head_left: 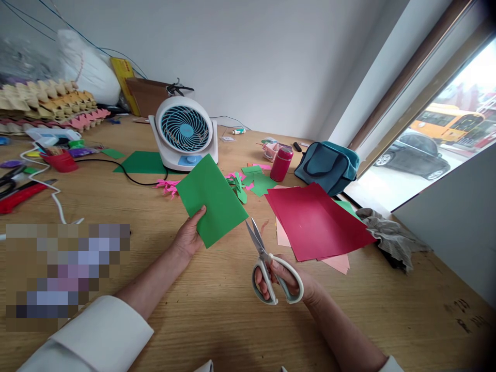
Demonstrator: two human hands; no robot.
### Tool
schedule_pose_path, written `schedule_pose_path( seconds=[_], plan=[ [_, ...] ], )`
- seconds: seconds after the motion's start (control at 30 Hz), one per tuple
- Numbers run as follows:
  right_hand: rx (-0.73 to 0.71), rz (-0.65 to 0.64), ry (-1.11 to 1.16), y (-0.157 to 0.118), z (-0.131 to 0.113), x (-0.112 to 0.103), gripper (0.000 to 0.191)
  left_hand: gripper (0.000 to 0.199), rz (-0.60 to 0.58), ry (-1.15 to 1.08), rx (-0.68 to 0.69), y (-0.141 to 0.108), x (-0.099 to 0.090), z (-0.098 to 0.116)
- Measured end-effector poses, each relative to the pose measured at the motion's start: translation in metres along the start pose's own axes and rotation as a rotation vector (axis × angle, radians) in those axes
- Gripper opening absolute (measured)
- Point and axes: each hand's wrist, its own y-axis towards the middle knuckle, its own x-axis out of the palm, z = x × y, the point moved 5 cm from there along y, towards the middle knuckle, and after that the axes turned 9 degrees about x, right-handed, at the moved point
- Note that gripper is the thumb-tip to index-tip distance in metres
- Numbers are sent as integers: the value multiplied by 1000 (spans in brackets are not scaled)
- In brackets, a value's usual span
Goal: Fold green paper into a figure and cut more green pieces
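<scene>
Presently, a smooth green rectangular paper sheet point(214, 199) is pinched along its lower-left edge by the left hand point(189, 235), thumb on top, above the wooden tabletop point(209, 320). Steel scissors with pale looped handles point(264, 254) are grasped by the right hand point(304, 283), blades parted, tips near the sheet's right corner. Since only one side is gripped, that free corner could be bent or pushed askew by the blades; the sheet could also be fluttered by the round white fan point(185, 129), if running.
</scene>
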Motion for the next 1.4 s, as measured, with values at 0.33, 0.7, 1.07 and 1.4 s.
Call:
schedule_pose_path(
  seconds=[0.33,0.7,1.07,1.4],
  plan=[
    [-4,-4,28,2,2,-1,61,25,-8,1,7,-1,1,0],
    [-25,20,9,2,0,-3,60,36,-69,103,23,1,-2,-5],
    [-81,86,35,4,11,-11,52,28,-42,113,50,3,0,-2],
    [-105,142,70,5,10,-13,49,29,-24,134,72,4,-2,-1]
  ],
)
